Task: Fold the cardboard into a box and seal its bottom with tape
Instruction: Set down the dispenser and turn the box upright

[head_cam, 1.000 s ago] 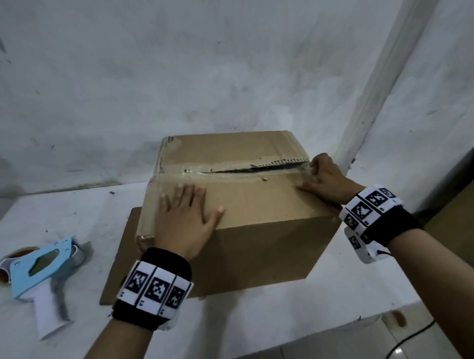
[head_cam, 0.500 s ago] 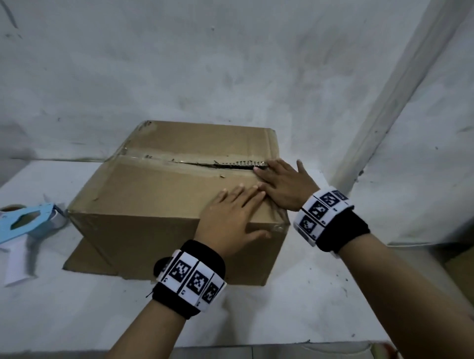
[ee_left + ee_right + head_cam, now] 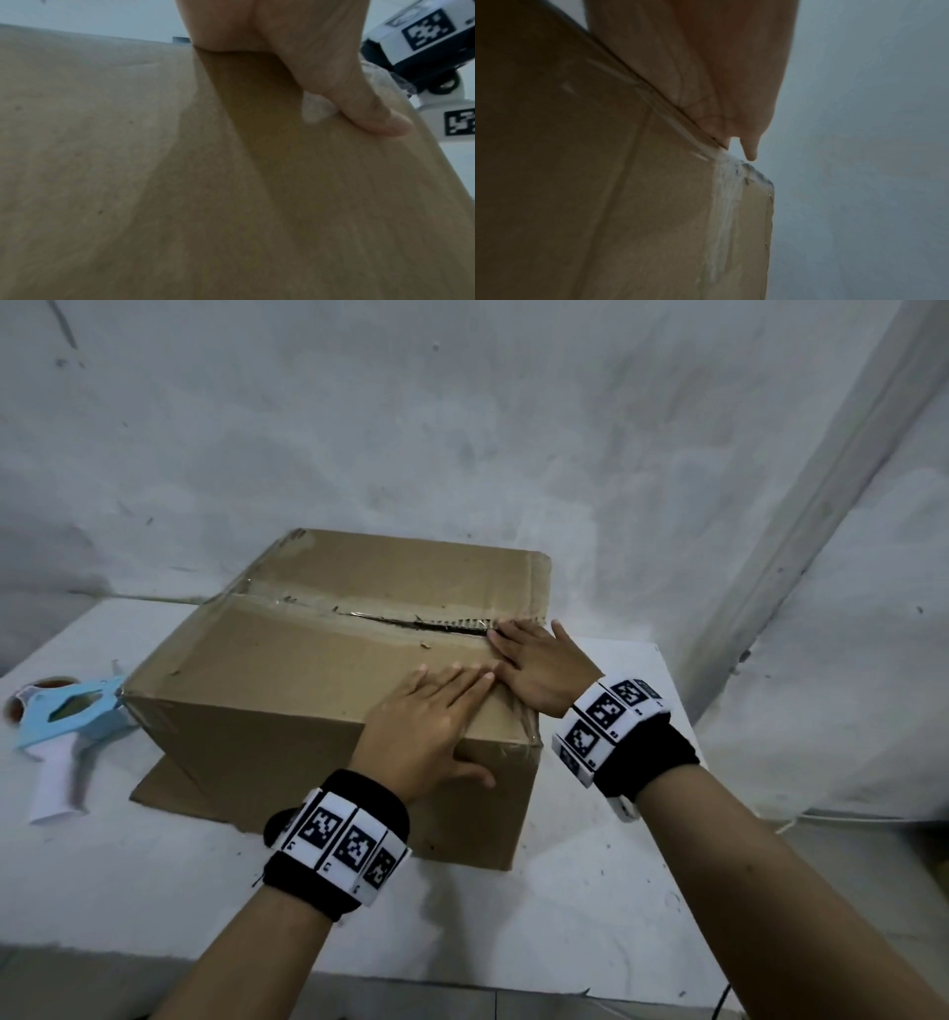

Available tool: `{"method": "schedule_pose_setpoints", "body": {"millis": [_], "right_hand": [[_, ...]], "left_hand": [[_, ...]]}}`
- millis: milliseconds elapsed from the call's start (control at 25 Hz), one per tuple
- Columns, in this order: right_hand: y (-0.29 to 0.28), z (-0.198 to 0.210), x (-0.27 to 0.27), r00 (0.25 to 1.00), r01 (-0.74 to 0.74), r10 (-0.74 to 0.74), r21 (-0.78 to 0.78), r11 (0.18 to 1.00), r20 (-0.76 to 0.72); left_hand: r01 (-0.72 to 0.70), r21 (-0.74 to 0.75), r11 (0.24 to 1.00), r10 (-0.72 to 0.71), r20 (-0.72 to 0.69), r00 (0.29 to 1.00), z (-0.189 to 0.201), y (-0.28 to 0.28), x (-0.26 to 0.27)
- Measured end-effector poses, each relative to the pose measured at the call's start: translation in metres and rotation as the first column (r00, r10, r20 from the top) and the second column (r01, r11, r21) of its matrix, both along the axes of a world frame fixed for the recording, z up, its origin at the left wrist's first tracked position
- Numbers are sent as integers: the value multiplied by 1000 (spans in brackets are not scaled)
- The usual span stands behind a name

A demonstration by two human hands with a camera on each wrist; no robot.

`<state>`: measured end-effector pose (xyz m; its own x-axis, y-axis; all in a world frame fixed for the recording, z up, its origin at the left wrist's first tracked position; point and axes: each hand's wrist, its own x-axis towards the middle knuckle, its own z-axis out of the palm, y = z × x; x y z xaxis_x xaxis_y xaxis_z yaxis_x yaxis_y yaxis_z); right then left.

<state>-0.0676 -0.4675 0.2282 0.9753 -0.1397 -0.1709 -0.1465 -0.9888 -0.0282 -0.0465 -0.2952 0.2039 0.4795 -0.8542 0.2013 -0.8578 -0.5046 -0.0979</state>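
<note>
Both hands have barely shifted since a moment ago: the left hand (image 3: 426, 726) and right hand (image 3: 539, 667), grip flat and holding nothing, press the cardboard box (image 3: 287, 690) beside its gaping seam (image 3: 411, 622).

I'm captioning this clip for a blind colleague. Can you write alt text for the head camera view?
Both hands, the left hand and right hand, press flat on top of a brown cardboard box on a white table, beside its partly gaping centre seam. A blue tape dispenser lies left of the box.
</note>
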Motion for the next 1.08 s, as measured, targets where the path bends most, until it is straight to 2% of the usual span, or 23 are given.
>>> {"method": "schedule_pose_setpoints", "body": {"millis": [40,80,120,160,200,240,280,320,360,440,520,600,720,800,840,880,960,1040,1080], "right_hand": [[-1,-4,0,999,17,-20,50,999,43],[-1,-11,-2,990,29,-51,170,985,132],[0,-18,-7,960,13,-113,366,931,255],[4,-27,-14,911,-41,-206,577,816,357],[10,-36,-24,859,-127,-299,740,661,415],[19,-47,-36,819,-215,-364,825,522,444],[28,-58,-50,793,-281,-392,852,442,465],[38,-70,-63,775,-326,-397,849,415,491],[45,-81,-74,758,-346,-395,833,431,519],[49,-97,-84,717,-330,-419,800,501,557],[46,-101,-85,695,-317,-429,782,537,577],[48,-100,-84,692,-321,-442,792,520,571],[67,-114,-83,634,-316,-545,827,466,549],[76,-128,-84,583,-222,-664,879,423,467],[84,-137,-81,575,-157,-711,907,390,405],[89,-144,-79,569,-108,-742,927,359,354],[96,-156,-77,558,-59,-775,946,319,296],[97,-164,-75,540,-24,-806,961,275,244],[96,-167,-75,535,-8,-816,967,256,220]], "left_hand": [[10,-34,999,-9,26,1000,-3,0,2],[23,-44,999,-23,18,1000,-6,1,2],[43,-62,997,-41,22,999,-8,1,3],[54,-82,995,-52,23,998,-8,1,3],[55,-100,993,-55,10,998,-10,1,3],[49,-102,994,-51,-18,999,-10,2,1],[40,-114,993,-46,-51,998,-10,2,1],[32,-138,990,-42,-73,996,-10,2,1],[29,-162,986,-39,-61,997,-11,2,2],[30,-187,982,-23,44,999,-16,7,0],[20,-279,960,11,109,994,-22,23,2],[-16,-384,923,59,99,993,-27,56,18],[-191,-412,891,219,22,975,-39,127,58],[-337,-499,799,360,-53,931,-52,155,77],[-421,-570,706,422,-138,896,-61,167,85],[-483,-639,599,424,-258,868,-67,172,90],[-515,-740,433,215,-470,856,-74,173,95],[-526,-781,338,-20,-564,825,-81,170,98],[-549,-781,297,-65,-590,804,-86,169,99]]}}
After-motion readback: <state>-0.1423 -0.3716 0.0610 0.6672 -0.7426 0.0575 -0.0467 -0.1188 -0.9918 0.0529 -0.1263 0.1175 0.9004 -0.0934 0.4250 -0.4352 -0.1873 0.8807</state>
